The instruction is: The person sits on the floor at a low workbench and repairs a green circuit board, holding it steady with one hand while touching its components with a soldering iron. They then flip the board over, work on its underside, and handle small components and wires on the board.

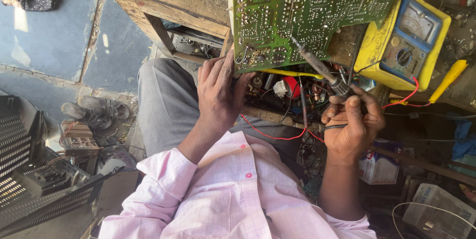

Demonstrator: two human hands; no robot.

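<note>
1. At the far left of the frame sits a black metal case with holes (20,140), and a pair of dusty sandals (96,110) lies on the blue floor (54,45) beside it.
2. Left of the middle, the left hand (218,92) is closed on the bottom corner of a green circuit board (307,6). The thumb and fingers pinch its edge.
3. The green circuit board fills the top middle of the frame. It leans against a worn wooden table (178,1).
4. Under the board is a mess of small parts and wires (287,90). A thin red wire (267,132) runs across the person's lap.
5. Right of the middle, the right hand (354,122) is wrapped tight around the handle of a soldering iron (320,68). The iron's tip touches the lower part of the board.
6. At the upper right stands a yellow meter with a dial (404,38). A yellow probe (448,78) lies just beside it.
7. At the lower right is a small cardboard box (379,167).
</note>
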